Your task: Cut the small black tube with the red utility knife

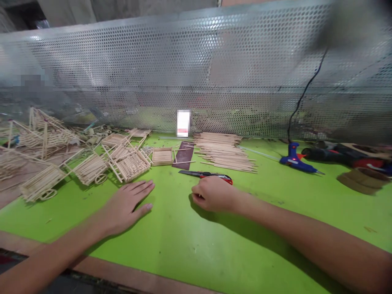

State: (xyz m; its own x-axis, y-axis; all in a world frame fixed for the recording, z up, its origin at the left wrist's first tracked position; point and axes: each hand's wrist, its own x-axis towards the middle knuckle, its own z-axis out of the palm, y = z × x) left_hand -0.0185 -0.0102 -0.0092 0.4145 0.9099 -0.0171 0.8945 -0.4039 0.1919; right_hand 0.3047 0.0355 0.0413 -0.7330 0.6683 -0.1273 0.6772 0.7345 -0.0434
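Left hand: the left hand [122,208] lies palm down on the green desk [171,245], fingers straight and thumb spread wide, just beside the stick carts [133,166].
Right hand: the right hand [214,194] is curled narrow; a pale speck shows inside, but whether it grips anything I cannot tell.
Knife: the red-and-black utility knife [203,174] lies beyond the right hand, blade toward the left edge, its handle partly covered by that hand.
Carts: grouped between the middle and the left edge; one cart's shafts cross a dark strip [183,154].
Loose sticks: a spread pile [222,151] near the far edge.
Left far corner: a tangled heap of stick frames [45,130].
Barrier: a perforated metal sheet [260,65] walls the far edge.
Glue gun: blue [294,158], red light lit, cord [306,94] hanging to it.
Right edge: a brown tape roll [364,181].
Writing: the white rectangle [183,122] is blocked out, unreadable.
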